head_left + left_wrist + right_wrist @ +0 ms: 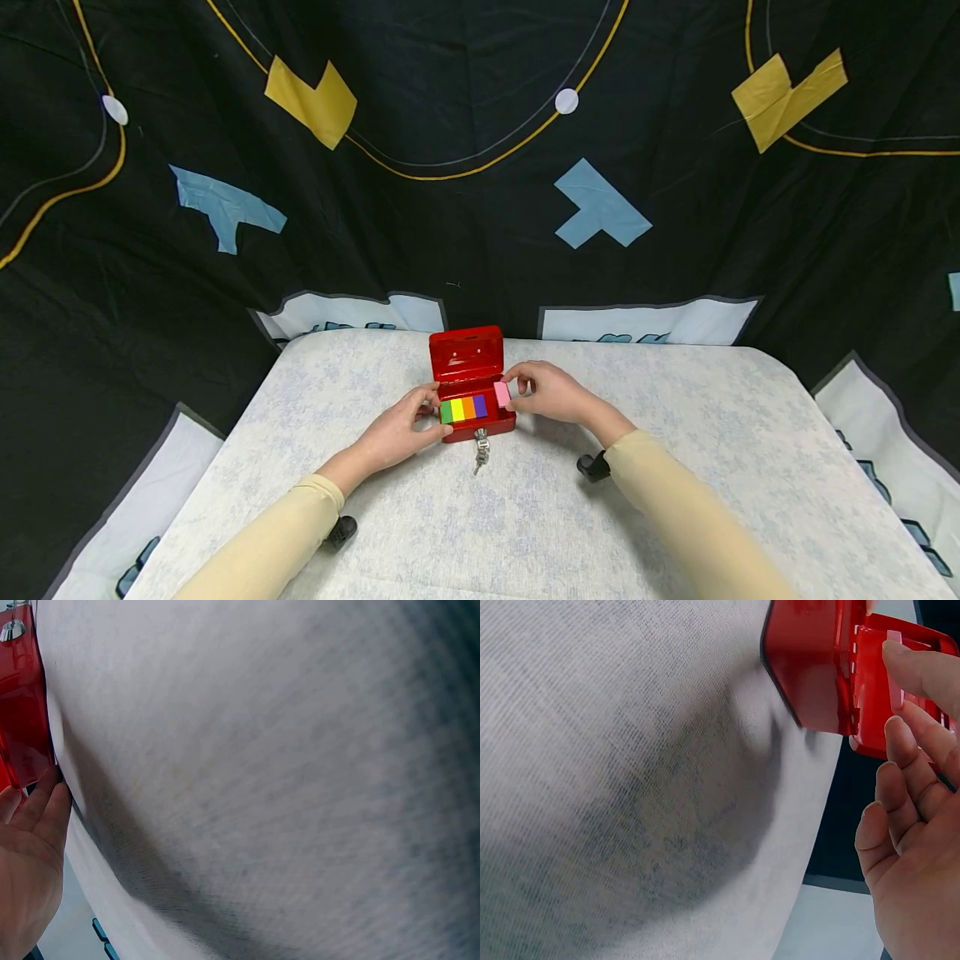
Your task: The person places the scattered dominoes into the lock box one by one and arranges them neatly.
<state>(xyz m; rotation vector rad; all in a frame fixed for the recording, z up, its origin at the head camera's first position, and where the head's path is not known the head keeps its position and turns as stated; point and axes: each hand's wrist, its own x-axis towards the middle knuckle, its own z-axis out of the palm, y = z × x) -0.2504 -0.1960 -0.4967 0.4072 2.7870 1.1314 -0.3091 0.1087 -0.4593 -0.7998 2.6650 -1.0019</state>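
Observation:
A small red cash box (491, 427) stands on the table with its lid (467, 354) raised. In it lies a row of flat coloured pieces (463, 408): green, yellow, orange and purple. My right hand (551, 392) pinches a thin pink rectangular piece (502, 394) between thumb and index finger at the box's right end. The right wrist view shows this pink piece (895, 671) almost edge-on. My left hand (397, 431) grips the box's left end, thumb at the front corner, fingers farther back. Keys (482, 452) hang from the lock in front.
A pale mottled cloth covers the table (375, 533). Behind it hangs a black curtain (465, 242) with yellow and blue patches. Black wrist devices (593, 467) sit below both sleeves.

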